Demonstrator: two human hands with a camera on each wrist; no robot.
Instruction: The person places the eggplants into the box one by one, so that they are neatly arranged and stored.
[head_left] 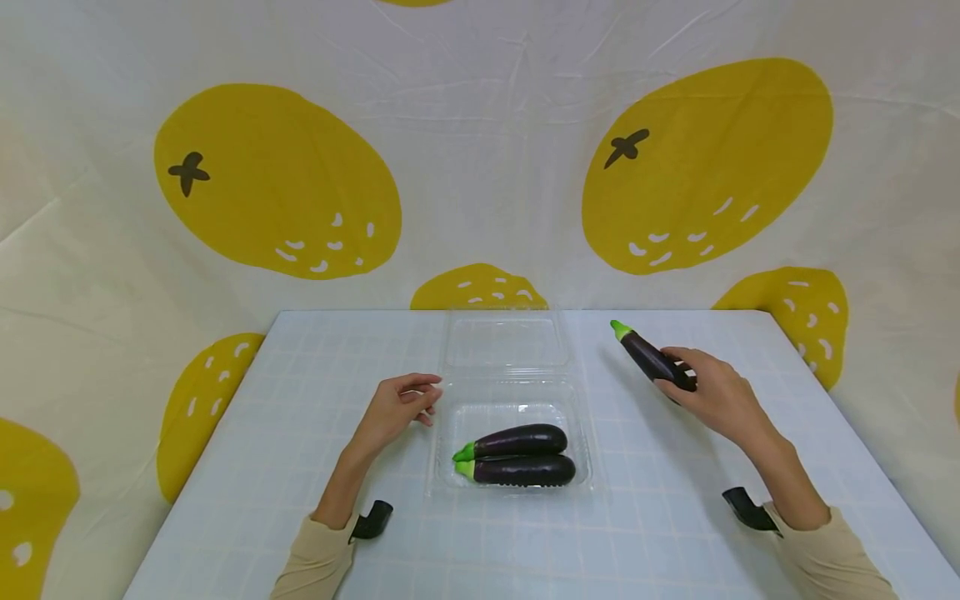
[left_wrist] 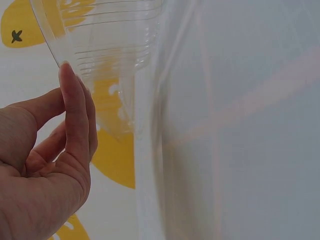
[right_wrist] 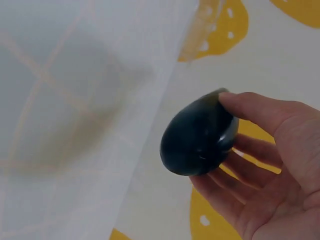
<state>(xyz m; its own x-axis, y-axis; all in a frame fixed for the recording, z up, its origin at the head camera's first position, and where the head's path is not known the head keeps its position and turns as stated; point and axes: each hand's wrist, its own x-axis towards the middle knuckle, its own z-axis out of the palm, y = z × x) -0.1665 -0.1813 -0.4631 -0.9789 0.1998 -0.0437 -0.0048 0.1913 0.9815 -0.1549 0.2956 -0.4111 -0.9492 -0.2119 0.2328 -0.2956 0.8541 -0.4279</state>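
Observation:
My right hand (head_left: 712, 392) holds an eggplant (head_left: 651, 358) by its round end, above the table to the right of a clear plastic clamshell container (head_left: 512, 392). The green stem points away to the upper left. In the right wrist view, thumb and fingers (right_wrist: 250, 107) grip the dark, glossy eggplant (right_wrist: 200, 137). Two more eggplants (head_left: 521, 439) lie side by side in the container's base, stems to the left. My left hand (head_left: 396, 408) is at the container's left edge, its fingers loosely extended. In the left wrist view, a fingertip (left_wrist: 66, 70) is right at the clear plastic rim (left_wrist: 47, 37).
The container's transparent lid (head_left: 506, 342) is folded back toward the table's far edge. A pale checked cloth covers the table (head_left: 510, 550). Behind it hangs a white curtain (head_left: 495, 167) with large yellow fruit prints. Black wrist devices (head_left: 372, 520) sit at both sleeves.

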